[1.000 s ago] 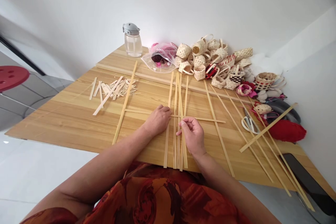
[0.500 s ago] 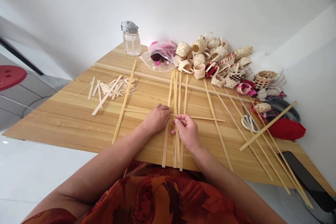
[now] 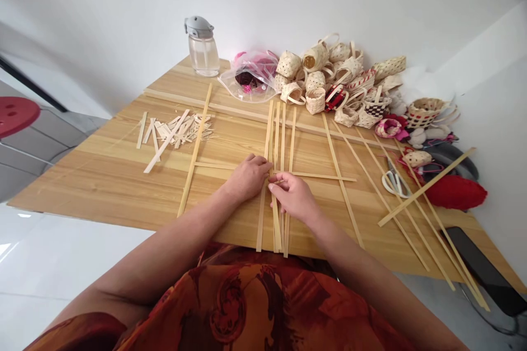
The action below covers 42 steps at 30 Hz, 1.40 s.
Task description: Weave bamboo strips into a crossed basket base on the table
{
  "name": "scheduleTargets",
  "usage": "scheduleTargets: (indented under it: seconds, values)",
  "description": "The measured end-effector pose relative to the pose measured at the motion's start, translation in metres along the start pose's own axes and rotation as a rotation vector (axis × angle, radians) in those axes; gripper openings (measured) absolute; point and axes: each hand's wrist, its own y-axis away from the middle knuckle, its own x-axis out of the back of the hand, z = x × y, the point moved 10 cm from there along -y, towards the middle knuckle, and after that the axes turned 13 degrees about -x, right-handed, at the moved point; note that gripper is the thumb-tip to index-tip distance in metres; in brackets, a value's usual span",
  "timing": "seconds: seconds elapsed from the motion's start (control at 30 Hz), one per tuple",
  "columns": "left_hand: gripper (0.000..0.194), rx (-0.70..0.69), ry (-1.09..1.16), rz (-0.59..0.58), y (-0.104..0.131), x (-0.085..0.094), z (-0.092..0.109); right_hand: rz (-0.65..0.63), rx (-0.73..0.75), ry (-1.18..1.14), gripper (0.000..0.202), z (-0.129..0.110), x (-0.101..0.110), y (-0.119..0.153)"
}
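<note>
Near the table's front edge, several long thin wooden strips run away from me and cross one sideways strip [image 3: 323, 175]. My left hand [image 3: 250, 176] rests palm down at the crossing, its curled fingertips pressed on the strips; what lies under them is partly hidden. Just right of it, my right hand [image 3: 295, 195] has thumb and forefinger closed round one lengthwise strip [image 3: 275, 225]. That strip lies slantwise over its neighbours. To the left, another strip [image 3: 195, 156] crosses the end of the sideways one.
More strips [image 3: 343, 181] fan out on the right, beside scissors [image 3: 395, 184] and a phone [image 3: 486, 269]. Small woven baskets [image 3: 316, 100] pile up at the back, near a plastic bag [image 3: 251, 79] and a bottle [image 3: 203, 49]. Short offcuts [image 3: 181, 130] lie left on the table [image 3: 102, 175].
The lengthwise strip in my right hand has shifted left at its far end, towards the leftmost strip of the group. My left hand stays at the crossing. The whole view has shifted slightly.
</note>
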Motion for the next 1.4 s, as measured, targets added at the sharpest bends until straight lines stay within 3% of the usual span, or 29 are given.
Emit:
scheduleTargets:
  seconds: [0.1, 0.27, 0.37, 0.43, 0.63, 1.4]
  values:
    - [0.026, -0.018, -0.022, -0.01, -0.001, -0.001, 0.002, 0.014, 0.085, 0.092, 0.017, -0.012, 0.004, 0.01]
    - [0.027, 0.018, -0.017, -0.016, 0.001, -0.001, -0.001, 0.104, 0.444, 0.46, 0.02, -0.04, 0.007, 0.047]
    - [0.028, 0.028, 0.003, -0.007, 0.001, -0.001, -0.002, 0.101, 0.684, 0.588, 0.026, -0.039, -0.001, 0.068]
    - [0.028, 0.029, 0.016, 0.001, 0.002, -0.001, -0.003, 0.073, 0.759, 0.644, 0.031, -0.029, -0.007, 0.074]
    - [0.029, 0.014, 0.025, 0.003, 0.001, -0.001, -0.002, 0.073, 0.753, 0.731, 0.039, -0.004, -0.014, 0.073]
    - [0.029, 0.0, 0.06, 0.076, 0.002, 0.0, -0.004, 0.037, 0.772, 0.729, 0.029, -0.004, -0.019, 0.077]
